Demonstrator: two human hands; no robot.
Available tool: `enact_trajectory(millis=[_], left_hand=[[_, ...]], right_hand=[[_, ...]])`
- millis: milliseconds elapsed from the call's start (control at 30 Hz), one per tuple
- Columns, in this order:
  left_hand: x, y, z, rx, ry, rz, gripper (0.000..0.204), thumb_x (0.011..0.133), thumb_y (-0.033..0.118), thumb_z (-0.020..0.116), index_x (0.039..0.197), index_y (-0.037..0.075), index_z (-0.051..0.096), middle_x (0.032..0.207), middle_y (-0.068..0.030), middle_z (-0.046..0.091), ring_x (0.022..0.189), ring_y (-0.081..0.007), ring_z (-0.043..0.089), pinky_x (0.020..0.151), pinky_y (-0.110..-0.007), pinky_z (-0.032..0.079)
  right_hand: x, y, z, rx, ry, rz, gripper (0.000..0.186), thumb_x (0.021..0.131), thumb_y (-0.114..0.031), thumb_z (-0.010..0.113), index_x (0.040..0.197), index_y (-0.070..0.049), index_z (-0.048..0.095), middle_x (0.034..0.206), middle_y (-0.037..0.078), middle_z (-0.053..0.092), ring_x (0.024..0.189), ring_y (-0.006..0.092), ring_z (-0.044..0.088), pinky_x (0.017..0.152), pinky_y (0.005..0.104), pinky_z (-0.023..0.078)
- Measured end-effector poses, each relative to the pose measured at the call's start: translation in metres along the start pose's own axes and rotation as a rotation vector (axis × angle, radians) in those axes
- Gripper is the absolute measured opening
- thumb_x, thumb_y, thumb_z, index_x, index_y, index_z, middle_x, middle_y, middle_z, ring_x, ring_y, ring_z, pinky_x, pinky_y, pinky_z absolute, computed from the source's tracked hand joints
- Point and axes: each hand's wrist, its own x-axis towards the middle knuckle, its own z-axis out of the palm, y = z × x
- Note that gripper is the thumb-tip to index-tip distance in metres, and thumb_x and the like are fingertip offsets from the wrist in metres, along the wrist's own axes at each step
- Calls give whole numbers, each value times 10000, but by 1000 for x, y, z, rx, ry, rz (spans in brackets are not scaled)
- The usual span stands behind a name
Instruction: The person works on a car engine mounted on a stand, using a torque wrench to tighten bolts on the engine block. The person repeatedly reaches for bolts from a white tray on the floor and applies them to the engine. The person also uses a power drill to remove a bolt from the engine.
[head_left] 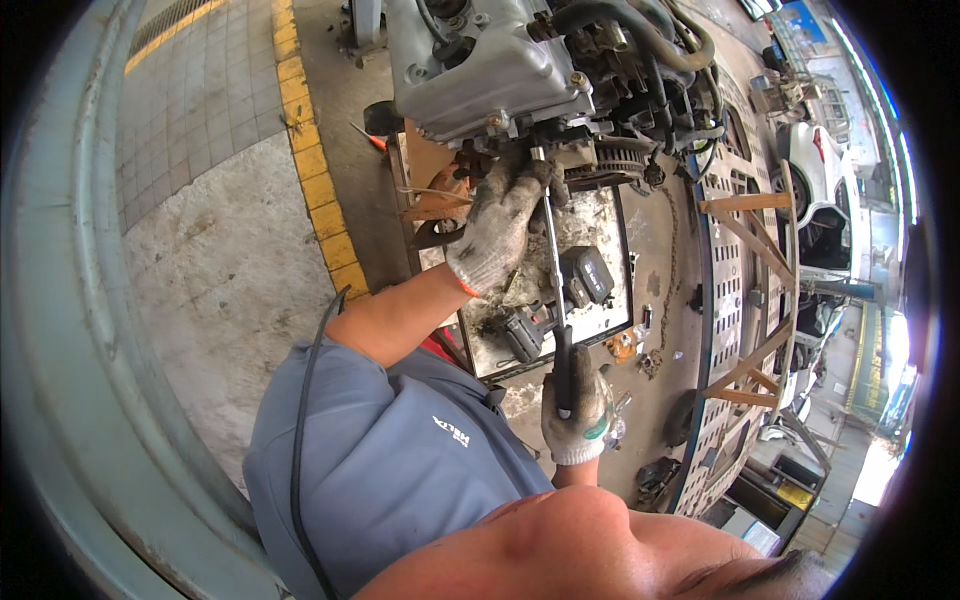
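Observation:
A long-handled socket wrench (553, 245) runs from the lower front of a grey metal engine (490, 80) down toward me, its head up against the engine. My right hand (578, 415), in a dirty white knit glove, is closed round the black grip. Near the wrench head, my gloved left hand (497, 220) has its fingers curled about the upper end of the tool, close under the engine. Those fingertips are partly hidden, as is the spot where the socket meets the engine. A ribbed pulley (615, 162) sits just right of the wrench head.
Beneath my hands, a grimy tray (600, 330) holds a black cordless power tool (550, 310). Black hoses (655, 50) loop over the engine's right side. Farther right stands a long perforated metal frame (735, 260) with wooden braces. A yellow line (312, 170) crosses the floor at left.

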Motion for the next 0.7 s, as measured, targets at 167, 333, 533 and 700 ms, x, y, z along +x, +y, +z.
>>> enact_trajectory(millis=[167,333,533,700], left_hand=[[1,-7,-5,5,-17,67,355,1083,237,558,1355,10,572,1134,-79,696,964,-156,652,891,-312,535],[4,5,-7,311,10,-10,349,1076,133,555,1404,15,553,1261,-117,669,1105,-177,638,955,-309,528],[1,-3,-20,569,-81,149,410,1046,7,530,1456,11,522,1466,-164,544,1322,-233,550,1145,-379,433],[-1,-19,-20,278,-10,128,406,1048,21,535,1453,9,517,1439,-144,573,1306,-228,566,1143,-377,438]], right_hand=[[1,-8,-4,-74,-28,6,623,789,-12,778,1379,32,581,921,194,710,750,362,683,677,438,553],[-25,4,22,455,-2,422,699,838,-35,785,1473,7,497,1063,146,732,852,229,715,757,357,573],[-19,-5,22,1020,19,735,738,849,-15,754,1517,10,440,1090,129,698,853,196,689,829,357,591],[-30,-6,17,415,9,411,767,816,-11,791,1506,-1,455,952,105,734,740,205,700,778,418,601]])
